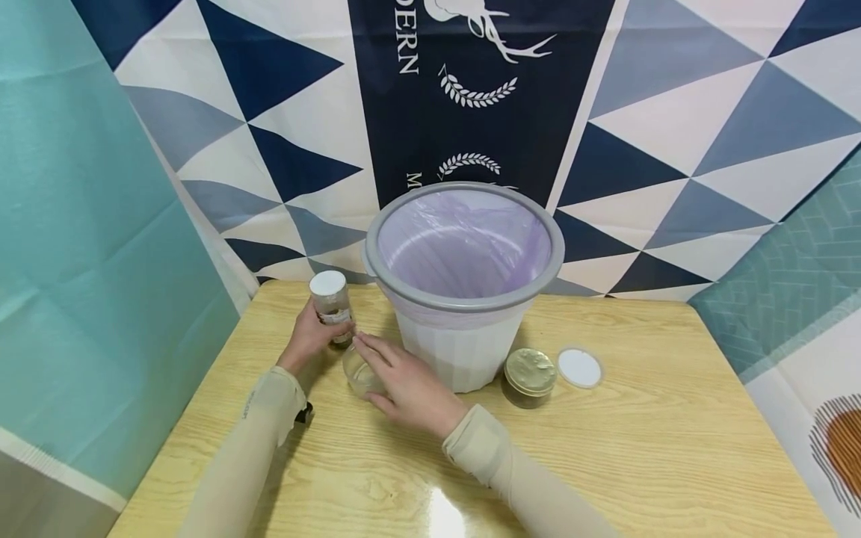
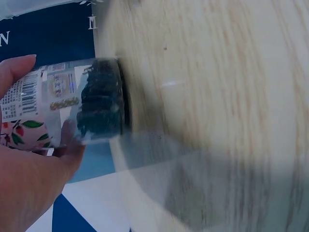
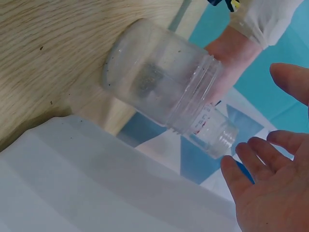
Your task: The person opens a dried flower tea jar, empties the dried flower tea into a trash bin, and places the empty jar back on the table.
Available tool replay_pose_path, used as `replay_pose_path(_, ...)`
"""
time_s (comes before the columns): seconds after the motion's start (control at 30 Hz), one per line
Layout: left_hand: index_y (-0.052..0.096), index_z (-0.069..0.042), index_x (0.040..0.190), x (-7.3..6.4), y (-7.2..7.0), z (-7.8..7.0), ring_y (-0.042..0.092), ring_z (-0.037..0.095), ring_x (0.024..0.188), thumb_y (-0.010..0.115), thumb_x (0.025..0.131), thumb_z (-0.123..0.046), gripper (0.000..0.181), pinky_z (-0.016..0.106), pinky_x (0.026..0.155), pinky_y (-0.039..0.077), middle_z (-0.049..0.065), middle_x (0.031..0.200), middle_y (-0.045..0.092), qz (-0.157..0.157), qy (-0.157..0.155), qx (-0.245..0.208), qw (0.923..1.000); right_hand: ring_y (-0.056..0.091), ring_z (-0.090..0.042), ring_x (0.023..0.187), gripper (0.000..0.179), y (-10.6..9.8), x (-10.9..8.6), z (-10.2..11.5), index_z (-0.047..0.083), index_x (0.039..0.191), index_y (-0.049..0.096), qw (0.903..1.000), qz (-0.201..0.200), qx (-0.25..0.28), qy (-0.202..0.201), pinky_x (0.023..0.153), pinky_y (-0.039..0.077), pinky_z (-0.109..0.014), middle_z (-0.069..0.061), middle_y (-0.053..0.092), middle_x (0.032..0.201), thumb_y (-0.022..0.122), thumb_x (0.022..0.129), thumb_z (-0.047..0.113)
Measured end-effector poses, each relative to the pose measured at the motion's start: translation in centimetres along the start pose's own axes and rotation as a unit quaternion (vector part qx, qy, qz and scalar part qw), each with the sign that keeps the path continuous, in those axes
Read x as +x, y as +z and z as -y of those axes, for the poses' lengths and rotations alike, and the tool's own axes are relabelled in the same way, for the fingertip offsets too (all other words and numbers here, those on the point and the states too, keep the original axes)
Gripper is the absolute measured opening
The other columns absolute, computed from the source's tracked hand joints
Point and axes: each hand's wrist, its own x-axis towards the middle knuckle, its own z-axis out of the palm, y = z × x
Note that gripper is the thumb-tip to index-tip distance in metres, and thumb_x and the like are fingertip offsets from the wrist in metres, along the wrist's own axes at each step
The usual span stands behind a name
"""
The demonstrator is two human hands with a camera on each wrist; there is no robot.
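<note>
My left hand (image 1: 308,338) grips a see-through jar (image 1: 331,300) with a white lid, at the back left of the table. In the left wrist view the jar (image 2: 60,104) has a label with a barcode and printed fruit, and dark contents fill its base end. An uncapped clear jar (image 3: 154,77) with a threaded mouth stands on the table; it looks empty apart from small specks. Beside that jar, my right hand (image 1: 410,385) has its fingers extended. The right wrist view shows the right hand (image 3: 273,191) close to the mouth, holding nothing.
A white bin (image 1: 464,355) with a grey rim and purple liner stands at the middle back, right of the clear jar. To its right are a gold-topped round container (image 1: 530,371) and a flat white lid (image 1: 580,368). Patterned cloth (image 1: 303,149) hangs behind the table.
</note>
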Motion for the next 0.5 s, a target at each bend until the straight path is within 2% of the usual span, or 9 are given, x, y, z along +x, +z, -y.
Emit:
replay_pose_path(0.13,0.036,-0.005,0.155,-0.1,-0.5,-0.3,0.050,0.041,0.135,0.080,0.087,-0.006,0.081,0.056,0.116,0.040,0.024,0.146,0.052,-0.020,0.016,0.014,0.9996,0.044,-0.026,0.148,0.086,-0.1,-0.1,-0.1,0.003,0.162,0.029,0.9999,-0.008,-0.008,-0.004,0.124,0.035,-0.038,-0.014,0.040,0.163,0.075,0.095,0.033)
replay_pose_path(0.27,0.036,-0.008,0.155,-0.6,-1.3,-1.1,0.053,0.036,0.130,0.081,0.085,-0.005,0.083,0.052,0.113,0.042,0.022,0.143,0.054,-0.048,0.036,0.005,0.9982,0.045,-0.027,0.148,0.085,-0.6,-0.2,0.0,0.003,0.161,0.031,0.9995,-0.025,-0.013,-0.016,0.124,0.035,-0.038,-0.014,0.042,0.161,0.076,0.094,0.032)
replay_pose_path(0.37,0.036,-0.010,0.155,-1.5,-2.0,-2.4,0.054,0.032,0.124,0.081,0.083,-0.006,0.085,0.050,0.109,0.043,0.020,0.140,0.055,-0.068,0.051,-0.009,0.9963,0.045,-0.028,0.147,0.086,-1.4,-0.2,0.0,0.002,0.161,0.032,0.9990,-0.040,-0.003,-0.021,0.123,0.035,-0.039,-0.015,0.043,0.160,0.078,0.093,0.030)
replay_pose_path(0.5,0.038,-0.008,0.154,-3.2,-3.0,-4.1,0.054,0.025,0.118,0.082,0.080,-0.006,0.086,0.046,0.105,0.044,0.019,0.137,0.056,-0.090,0.082,0.001,0.9926,0.046,-0.029,0.146,0.086,-2.6,-0.4,0.2,0.002,0.161,0.032,0.9979,-0.058,0.008,-0.027,0.123,0.037,-0.041,-0.015,0.045,0.159,0.078,0.093,0.029)
